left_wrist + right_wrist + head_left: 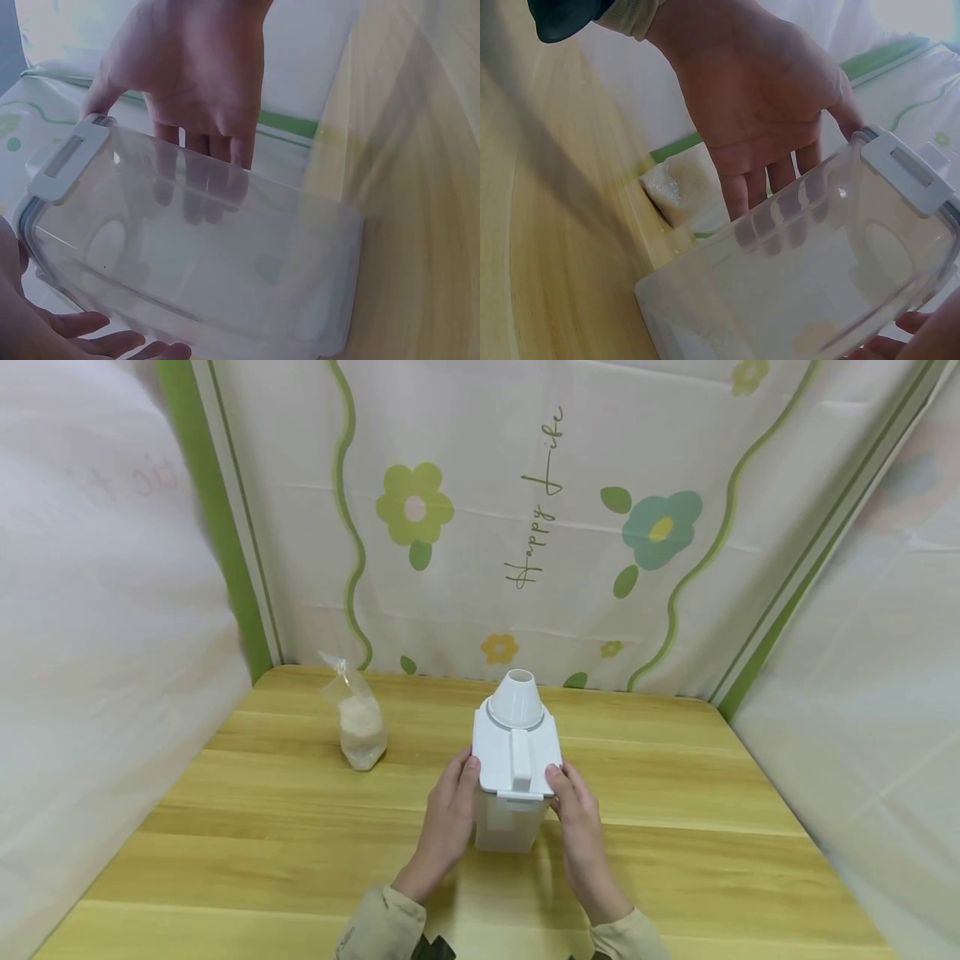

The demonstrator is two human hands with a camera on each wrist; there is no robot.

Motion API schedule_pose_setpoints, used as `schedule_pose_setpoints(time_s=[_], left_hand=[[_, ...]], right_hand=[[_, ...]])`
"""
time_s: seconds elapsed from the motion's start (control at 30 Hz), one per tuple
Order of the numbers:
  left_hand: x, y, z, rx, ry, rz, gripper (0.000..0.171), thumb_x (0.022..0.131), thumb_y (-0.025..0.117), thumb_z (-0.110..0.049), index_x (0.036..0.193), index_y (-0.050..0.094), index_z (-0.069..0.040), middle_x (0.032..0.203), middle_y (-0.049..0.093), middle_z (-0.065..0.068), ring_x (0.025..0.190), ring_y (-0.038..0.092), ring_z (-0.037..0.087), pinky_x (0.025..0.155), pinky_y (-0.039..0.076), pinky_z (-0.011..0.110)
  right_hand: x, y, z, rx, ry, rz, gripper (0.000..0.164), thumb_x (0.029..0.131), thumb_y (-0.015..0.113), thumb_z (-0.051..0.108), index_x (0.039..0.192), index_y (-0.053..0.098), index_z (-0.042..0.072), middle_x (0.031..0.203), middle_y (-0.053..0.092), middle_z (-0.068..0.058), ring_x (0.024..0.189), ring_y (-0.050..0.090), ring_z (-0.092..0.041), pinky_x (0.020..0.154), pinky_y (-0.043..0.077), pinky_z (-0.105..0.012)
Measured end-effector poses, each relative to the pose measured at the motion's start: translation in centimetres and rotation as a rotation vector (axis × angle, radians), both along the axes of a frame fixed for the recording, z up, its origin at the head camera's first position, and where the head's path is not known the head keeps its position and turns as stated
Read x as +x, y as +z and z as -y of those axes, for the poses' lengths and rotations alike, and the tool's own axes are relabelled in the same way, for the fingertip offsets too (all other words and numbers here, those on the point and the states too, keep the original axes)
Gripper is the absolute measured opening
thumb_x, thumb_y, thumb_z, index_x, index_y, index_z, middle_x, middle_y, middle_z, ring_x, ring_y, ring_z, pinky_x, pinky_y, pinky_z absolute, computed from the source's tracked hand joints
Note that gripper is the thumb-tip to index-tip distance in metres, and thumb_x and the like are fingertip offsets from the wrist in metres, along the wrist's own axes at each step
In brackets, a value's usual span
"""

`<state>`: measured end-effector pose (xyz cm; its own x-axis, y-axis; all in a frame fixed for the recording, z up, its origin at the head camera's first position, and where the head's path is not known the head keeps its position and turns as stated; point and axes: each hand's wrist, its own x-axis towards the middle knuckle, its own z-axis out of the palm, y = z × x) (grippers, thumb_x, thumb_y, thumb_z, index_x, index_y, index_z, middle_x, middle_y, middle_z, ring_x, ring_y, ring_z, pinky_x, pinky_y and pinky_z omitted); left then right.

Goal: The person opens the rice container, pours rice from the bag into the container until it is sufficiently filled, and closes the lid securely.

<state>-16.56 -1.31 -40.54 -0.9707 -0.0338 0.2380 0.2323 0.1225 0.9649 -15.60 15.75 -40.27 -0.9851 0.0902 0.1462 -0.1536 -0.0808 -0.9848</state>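
A translucent plastic storage container (510, 827) stands upright on the table in front of me, nothing seen inside it. Its white lid (495, 752) has a clip at the near edge and carries a white cone-shaped cap (517, 702). My left hand (448, 810) holds the left side, thumb at the lid's edge and fingers along the wall. On the opposite side my right hand (579, 818) grips likewise, thumb on the lid's corner. In the left wrist view, the right hand's fingers (199, 180) show through the clear wall.
A knotted clear bag (362, 727) of pale, rice-like grains stands to the left and farther back on the wooden table (675, 877). A flowered curtain (465, 585) hangs behind the table, with pale sheets on both sides.
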Motion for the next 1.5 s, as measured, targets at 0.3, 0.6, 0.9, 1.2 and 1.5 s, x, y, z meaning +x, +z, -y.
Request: schedule_pose_setpoints(time_s=[0.3, 0.6, 0.9, 1.2, 1.5], left_hand=[[-0.6, 1.0, 0.5, 0.082, 0.018, 0.102, 0.057, 0.102, 0.051, -0.044, 0.135, 0.054, 0.003, 0.125, 0.061, 0.014, 0.112, 0.058, 0.028, 0.095, 0.049, 0.048], [-1.1, 2.1, 1.0, 0.231, -0.015, 0.217, 0.053, 0.097, 0.062, -0.038, 0.127, 0.059, 0.005, 0.121, 0.062, 0.014, 0.113, 0.057, 0.028, 0.093, 0.051, 0.045], [-2.0, 3.0, 2.6, 0.299, -0.162, 0.323, 0.050, 0.095, 0.067, -0.034, 0.126, 0.058, 0.005, 0.115, 0.060, 0.013, 0.099, 0.056, 0.026, 0.082, 0.054, 0.036], [-2.9, 2.8, 3.7, 0.446, -0.254, 0.426, 0.046, 0.091, 0.074, -0.022, 0.121, 0.060, 0.009, 0.104, 0.064, 0.013, 0.090, 0.063, 0.021, 0.079, 0.055, 0.031], [-2.9, 2.8, 4.0, 0.476, -0.268, 0.485, 0.038, 0.089, 0.076, -0.020, 0.110, 0.065, 0.010, 0.092, 0.067, 0.010, 0.085, 0.064, 0.020, 0.078, 0.056, 0.031]], right_hand=[[0.0, 0.0, 0.0, -0.002, -0.011, -0.003, 0.044, 0.104, 0.048, 0.031, 0.137, 0.052, 0.003, 0.123, 0.058, -0.015, 0.114, 0.055, -0.024, 0.103, 0.036, -0.042], [0.0, -0.1, 0.0, 0.011, -0.021, -0.015, 0.044, 0.103, 0.049, 0.031, 0.136, 0.053, 0.003, 0.122, 0.058, -0.015, 0.112, 0.056, -0.027, 0.102, 0.035, -0.043], [0.0, -0.2, 0.0, 0.021, -0.026, -0.025, 0.044, 0.103, 0.049, 0.031, 0.137, 0.052, 0.003, 0.123, 0.058, -0.015, 0.112, 0.056, -0.027, 0.102, 0.035, -0.043], [0.1, -0.1, 0.0, 0.019, -0.031, -0.009, 0.046, 0.103, 0.049, 0.030, 0.140, 0.050, 0.003, 0.126, 0.058, -0.015, 0.114, 0.056, -0.025, 0.103, 0.035, -0.042], [0.3, -0.1, 0.0, 0.024, -0.026, -0.018, 0.044, 0.104, 0.048, 0.031, 0.138, 0.052, 0.004, 0.122, 0.059, -0.014, 0.112, 0.056, -0.026, 0.102, 0.034, -0.043]])
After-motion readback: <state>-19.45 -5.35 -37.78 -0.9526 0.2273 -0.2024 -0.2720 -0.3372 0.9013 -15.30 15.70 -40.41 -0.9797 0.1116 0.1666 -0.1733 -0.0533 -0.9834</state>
